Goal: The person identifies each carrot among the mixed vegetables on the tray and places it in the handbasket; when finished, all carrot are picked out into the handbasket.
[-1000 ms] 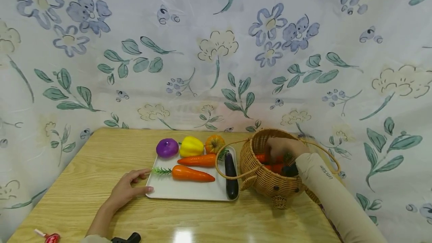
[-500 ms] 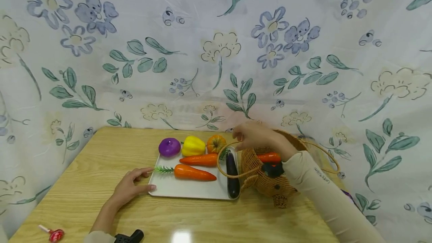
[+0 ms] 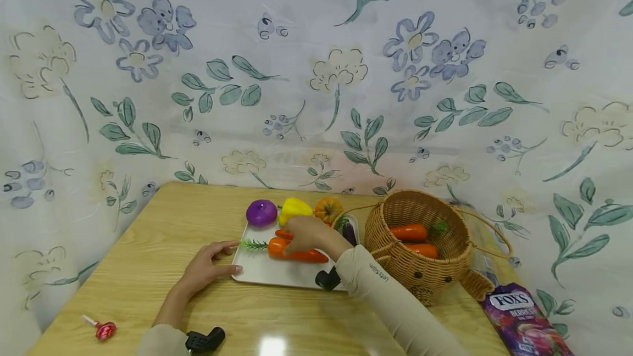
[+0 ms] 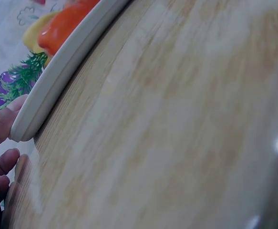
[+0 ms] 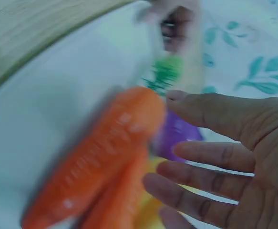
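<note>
Occupying the wood-grain table (image 3: 296, 317): one white rectangular tray (image 3: 262, 274); clock positions read from its centre, head view. Front carrot (image 3: 312, 256): orange, laid across the tray's middle, green top toward 9 o'clock, tip toward 3. Rear carrot (image 5: 119, 200): alongside it on the 12 side, partly covered by the right hand (image 3: 311, 233). Right hand: above the carrots, fingers extended and spread, nothing grasped; contact with the front carrot cannot be told. Left hand (image 3: 207, 264): at the 8-to-9 edge, fingers loosely bent, thumb touching the rim, not clasping it. Purple onion (image 3: 262, 213): 11. Yellow bell pepper (image 3: 295, 207): 12. Orange pumpkin (image 3: 328, 209): 1. Eggplant (image 3: 349, 232): 2 to 3, partly hidden. Wicker basket (image 3: 432, 285): beside the tray at 3, two carrots (image 3: 409, 232) inside. Fox's Berries bag (image 3: 524, 320): farther out, 4. Lollipop (image 3: 105, 331): red, on the table, 8.
</note>
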`<action>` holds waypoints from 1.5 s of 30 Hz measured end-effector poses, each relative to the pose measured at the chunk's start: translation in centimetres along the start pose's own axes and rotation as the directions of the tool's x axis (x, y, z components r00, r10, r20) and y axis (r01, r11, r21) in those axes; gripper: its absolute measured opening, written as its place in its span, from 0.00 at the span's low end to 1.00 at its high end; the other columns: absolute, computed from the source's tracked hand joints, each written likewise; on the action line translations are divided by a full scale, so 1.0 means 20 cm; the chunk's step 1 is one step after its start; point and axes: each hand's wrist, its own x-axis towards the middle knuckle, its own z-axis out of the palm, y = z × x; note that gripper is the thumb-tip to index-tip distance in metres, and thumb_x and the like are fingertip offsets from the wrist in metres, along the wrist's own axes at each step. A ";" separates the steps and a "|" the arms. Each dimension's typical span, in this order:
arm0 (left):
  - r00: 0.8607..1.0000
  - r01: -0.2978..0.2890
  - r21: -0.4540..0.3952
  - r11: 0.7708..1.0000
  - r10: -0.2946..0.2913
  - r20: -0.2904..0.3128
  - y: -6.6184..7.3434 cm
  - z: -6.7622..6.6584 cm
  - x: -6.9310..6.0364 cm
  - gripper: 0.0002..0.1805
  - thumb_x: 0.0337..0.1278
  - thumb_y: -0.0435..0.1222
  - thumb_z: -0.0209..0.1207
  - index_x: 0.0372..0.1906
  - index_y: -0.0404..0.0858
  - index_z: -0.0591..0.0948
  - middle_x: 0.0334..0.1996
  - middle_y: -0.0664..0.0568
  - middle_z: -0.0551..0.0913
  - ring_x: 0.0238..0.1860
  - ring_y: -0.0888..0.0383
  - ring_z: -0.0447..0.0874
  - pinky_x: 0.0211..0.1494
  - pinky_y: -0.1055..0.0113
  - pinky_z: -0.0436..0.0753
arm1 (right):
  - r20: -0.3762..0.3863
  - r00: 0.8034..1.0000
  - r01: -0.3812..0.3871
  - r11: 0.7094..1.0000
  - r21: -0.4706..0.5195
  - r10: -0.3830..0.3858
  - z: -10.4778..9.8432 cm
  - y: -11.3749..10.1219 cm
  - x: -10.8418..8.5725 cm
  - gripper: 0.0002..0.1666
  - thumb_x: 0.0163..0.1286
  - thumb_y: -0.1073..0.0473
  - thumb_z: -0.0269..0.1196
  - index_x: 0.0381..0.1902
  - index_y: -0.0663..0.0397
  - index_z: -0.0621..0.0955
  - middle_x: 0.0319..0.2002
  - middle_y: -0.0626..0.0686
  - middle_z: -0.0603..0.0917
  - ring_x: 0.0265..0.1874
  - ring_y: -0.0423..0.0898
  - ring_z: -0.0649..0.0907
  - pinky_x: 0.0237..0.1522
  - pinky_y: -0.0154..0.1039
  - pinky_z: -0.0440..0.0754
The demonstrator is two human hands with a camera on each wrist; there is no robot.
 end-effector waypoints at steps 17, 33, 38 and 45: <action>0.999 -0.029 -0.045 0.999 0.029 0.018 0.01 0.01 0.02 0.35 0.47 0.45 0.74 0.63 0.43 0.79 0.47 0.48 0.79 0.46 0.54 0.70 0.50 0.61 0.69 | 0.004 1.000 0.026 0.988 -0.150 -0.026 0.18 -0.06 0.12 0.12 0.62 0.49 0.69 0.32 0.48 0.78 0.26 0.43 0.73 0.28 0.40 0.71 0.28 0.34 0.68; 0.998 -0.067 -0.070 0.995 0.068 0.010 -0.01 0.00 0.00 0.34 0.46 0.42 0.74 0.62 0.40 0.79 0.45 0.48 0.79 0.45 0.56 0.70 0.48 0.62 0.70 | -0.003 0.988 0.148 0.960 -0.237 -0.153 0.23 -0.06 0.09 0.18 0.61 0.47 0.71 0.46 0.44 0.81 0.38 0.42 0.81 0.36 0.39 0.77 0.41 0.34 0.76; 0.997 -0.076 -0.088 0.993 0.077 0.008 0.00 0.00 0.00 0.33 0.47 0.41 0.74 0.62 0.39 0.79 0.45 0.47 0.79 0.45 0.55 0.71 0.47 0.61 0.71 | -0.016 0.969 0.230 0.927 -0.296 -0.245 0.24 -0.06 0.05 0.19 0.63 0.46 0.69 0.50 0.42 0.80 0.42 0.41 0.82 0.40 0.39 0.79 0.43 0.32 0.76; 0.999 -0.046 -0.057 0.997 0.046 0.004 0.00 0.00 0.01 0.35 0.47 0.45 0.74 0.63 0.41 0.79 0.46 0.48 0.79 0.45 0.55 0.70 0.48 0.61 0.70 | 0.002 0.938 0.329 0.891 -0.313 -0.346 0.24 -0.08 0.00 0.22 0.65 0.45 0.69 0.55 0.38 0.79 0.48 0.41 0.82 0.47 0.39 0.79 0.49 0.34 0.77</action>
